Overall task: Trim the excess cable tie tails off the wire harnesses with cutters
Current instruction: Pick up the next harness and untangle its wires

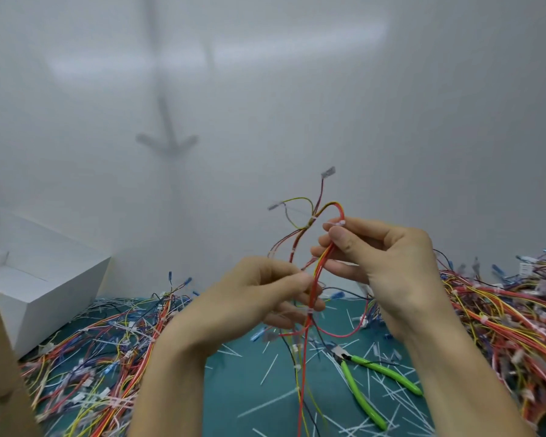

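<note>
The teal worktop is carrying a left pile of harnesses at 9 o'clock of the hands and a right pile at 3 o'clock. A white box is sitting at 10 o'clock. The left hand and right hand are holding one wire harness raised above the worktop. The left fingers are pinching its red and yellow strands. The right fingers are pinching them just above, at 1 o'clock. The cutters are lying unheld at 6 o'clock of the right hand, among cut tails. A white cable tie is touching the right fingertips.

Judgement: the harness is being checked for untrimmed tails. The next move is calling for the right hand to release and collect the cutters.
</note>
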Demonstrator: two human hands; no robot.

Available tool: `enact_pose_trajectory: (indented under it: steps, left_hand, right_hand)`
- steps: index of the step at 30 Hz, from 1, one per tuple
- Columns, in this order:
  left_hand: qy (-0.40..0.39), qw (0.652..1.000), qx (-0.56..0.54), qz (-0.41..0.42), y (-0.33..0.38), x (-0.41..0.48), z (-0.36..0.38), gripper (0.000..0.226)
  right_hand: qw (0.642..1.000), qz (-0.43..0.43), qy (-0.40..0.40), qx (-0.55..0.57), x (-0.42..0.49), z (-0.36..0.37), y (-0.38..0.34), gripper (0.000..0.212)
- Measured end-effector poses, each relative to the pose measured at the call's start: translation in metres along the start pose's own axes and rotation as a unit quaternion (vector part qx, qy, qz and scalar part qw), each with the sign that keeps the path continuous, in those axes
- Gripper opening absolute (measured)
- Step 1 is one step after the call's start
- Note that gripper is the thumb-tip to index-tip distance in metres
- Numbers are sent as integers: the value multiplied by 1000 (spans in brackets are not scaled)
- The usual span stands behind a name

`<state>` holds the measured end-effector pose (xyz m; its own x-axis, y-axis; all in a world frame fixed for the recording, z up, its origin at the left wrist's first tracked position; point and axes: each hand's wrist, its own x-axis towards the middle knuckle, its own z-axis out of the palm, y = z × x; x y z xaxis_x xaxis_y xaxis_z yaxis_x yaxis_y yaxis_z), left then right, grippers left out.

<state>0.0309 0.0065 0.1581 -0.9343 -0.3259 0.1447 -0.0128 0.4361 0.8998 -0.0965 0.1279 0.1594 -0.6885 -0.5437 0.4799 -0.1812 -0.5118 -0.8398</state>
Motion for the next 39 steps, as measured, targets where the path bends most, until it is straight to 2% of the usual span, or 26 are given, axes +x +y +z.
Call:
enact_pose_trajectory:
  steps: [3, 8, 14, 24, 29, 32, 35, 37, 39]
  left_hand:
    - [-45, 999, 1, -12, -1, -1, 1, 25]
    - [-38, 999, 12, -14, -4, 1, 0, 14]
    - [19, 1000, -16, -2, -3, 2, 0, 13]
    - [188, 980, -57, 26, -6, 13, 6, 13]
    - [221, 969, -90, 56, -6, 14, 5, 14]
    - [194, 976, -84, 49, -6, 13, 4, 14]
    - [92, 993, -70, 39, -10, 8, -1, 21]
    - [14, 992, -113, 52, -14, 6, -6, 33]
    - [-3, 976, -214, 36, -20, 10, -9, 48]
  right_hand:
    - [1000, -14, 20, 5, 1, -4, -2, 14]
    - [999, -16, 43, 10, 3, -9, -3, 9]
    - [999, -21, 47, 12, 5, -12, -4, 12]
    - [998, -35, 36, 33, 3, -10, -6, 12]
    - [998, -45, 23, 29, 2, -10, -8, 13]
    - [998, -57, 15, 21, 0, -10, -9, 13]
    - [998, -70, 3, 6, -1, -9, -9, 17]
    - [997, -77, -6, -4, -1, -8, -8, 18]
    - [997, -77, -26, -1, -2, -6, -9, 14]
